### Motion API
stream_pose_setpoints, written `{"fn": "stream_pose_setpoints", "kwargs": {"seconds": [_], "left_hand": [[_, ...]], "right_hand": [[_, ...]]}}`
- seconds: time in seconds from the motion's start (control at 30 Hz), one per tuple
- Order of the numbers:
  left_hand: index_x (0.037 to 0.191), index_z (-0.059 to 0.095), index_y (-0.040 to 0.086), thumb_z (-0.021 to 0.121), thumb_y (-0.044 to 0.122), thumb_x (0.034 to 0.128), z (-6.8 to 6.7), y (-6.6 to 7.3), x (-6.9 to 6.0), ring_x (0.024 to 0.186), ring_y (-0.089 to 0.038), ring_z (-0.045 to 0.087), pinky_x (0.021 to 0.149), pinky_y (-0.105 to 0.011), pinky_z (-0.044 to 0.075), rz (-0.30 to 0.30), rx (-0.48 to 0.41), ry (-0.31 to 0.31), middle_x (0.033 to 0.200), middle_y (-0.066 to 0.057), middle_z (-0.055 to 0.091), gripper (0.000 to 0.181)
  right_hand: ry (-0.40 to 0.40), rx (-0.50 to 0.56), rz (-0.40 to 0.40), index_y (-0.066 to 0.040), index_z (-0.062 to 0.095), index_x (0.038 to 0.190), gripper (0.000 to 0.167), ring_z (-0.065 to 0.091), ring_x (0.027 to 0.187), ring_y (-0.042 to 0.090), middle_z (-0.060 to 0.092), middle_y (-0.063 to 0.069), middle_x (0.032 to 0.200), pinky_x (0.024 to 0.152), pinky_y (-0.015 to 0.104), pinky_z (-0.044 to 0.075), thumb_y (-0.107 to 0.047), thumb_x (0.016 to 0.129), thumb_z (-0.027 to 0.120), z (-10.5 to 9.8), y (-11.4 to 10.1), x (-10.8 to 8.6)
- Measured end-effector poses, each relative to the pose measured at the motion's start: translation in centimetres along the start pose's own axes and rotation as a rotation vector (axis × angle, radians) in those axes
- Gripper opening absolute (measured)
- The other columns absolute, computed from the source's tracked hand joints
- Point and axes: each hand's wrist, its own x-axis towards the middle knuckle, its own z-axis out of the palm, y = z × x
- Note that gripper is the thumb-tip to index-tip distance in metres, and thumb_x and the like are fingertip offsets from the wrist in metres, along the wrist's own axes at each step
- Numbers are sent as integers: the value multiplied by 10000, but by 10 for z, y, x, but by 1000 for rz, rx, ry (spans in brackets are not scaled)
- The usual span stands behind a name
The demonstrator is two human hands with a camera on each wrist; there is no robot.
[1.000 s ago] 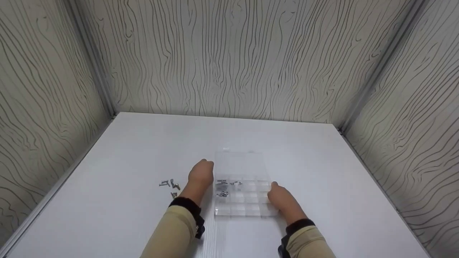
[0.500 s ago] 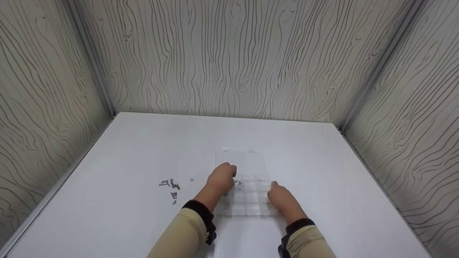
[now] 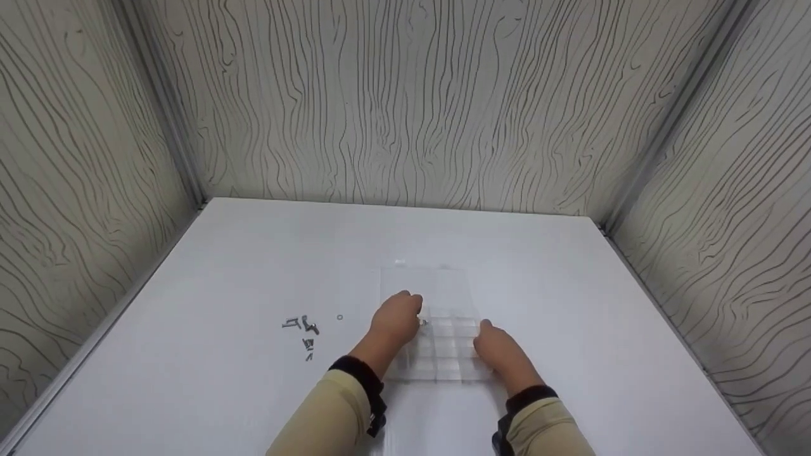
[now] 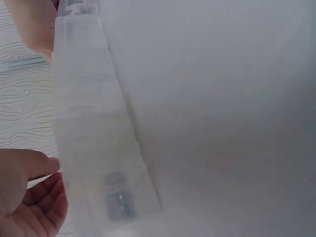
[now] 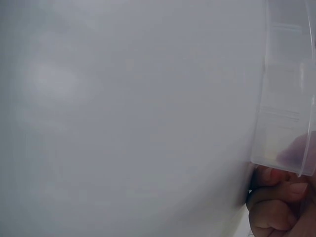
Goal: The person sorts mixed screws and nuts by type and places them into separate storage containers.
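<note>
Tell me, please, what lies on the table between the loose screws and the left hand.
In the head view, one small ring lies between the loose screws and the left hand.

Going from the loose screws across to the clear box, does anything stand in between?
Yes: a small ring lies on the table between the screws and the clear box, though it looks too low to block much. The left hand covers the box's left side, likely the main obstacle.
</note>
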Motion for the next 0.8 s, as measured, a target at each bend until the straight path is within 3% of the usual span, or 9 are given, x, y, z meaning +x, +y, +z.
{"fn": "stream_pose_setpoints", "kwargs": {"seconds": [0.2, 0.4, 0.57, 0.8], "left_hand": [[1052, 610, 114, 603, 194, 866, -10, -16, 0, 890, -171, 589, 775, -306, 515, -87, -1, 23, 926, -25, 586, 202], [1149, 584, 94, 586, 142, 864, -21, -49, 0, 1013, -222, 580, 865, -352, 492, -212, 2, 54, 1076, -86, 608, 290], [1199, 567, 77, 519, 66, 895, -22, -80, -3, 1149, -267, 515, 967, -390, 425, -299, 10, 30, 1226, -128, 559, 308], [1107, 598, 28, 483, -3, 890, -19, -109, -7, 1069, -286, 553, 881, -395, 480, -361, -25, -33, 1131, -146, 592, 248]], "right_hand": [[-6, 5, 18, 175, 280, 1308, 474, 455, 1135, 451, 468, 357, 1201, 956, 511, 386, -85, 923, 377, -1, 0, 0], [3, 18, 16, 173, 296, 1297, 459, 487, 1098, 443, 496, 348, 1166, 925, 503, 412, -75, 917, 370, -1, 0, 0], [10, 19, 8, 175, 305, 1290, 453, 512, 1065, 430, 511, 344, 1145, 897, 492, 432, -62, 909, 363, -1, 0, 0], [-3, 27, 25, 164, 294, 1303, 461, 532, 1030, 412, 513, 339, 1140, 869, 481, 448, -71, 912, 357, 1, 0, 0]]}}
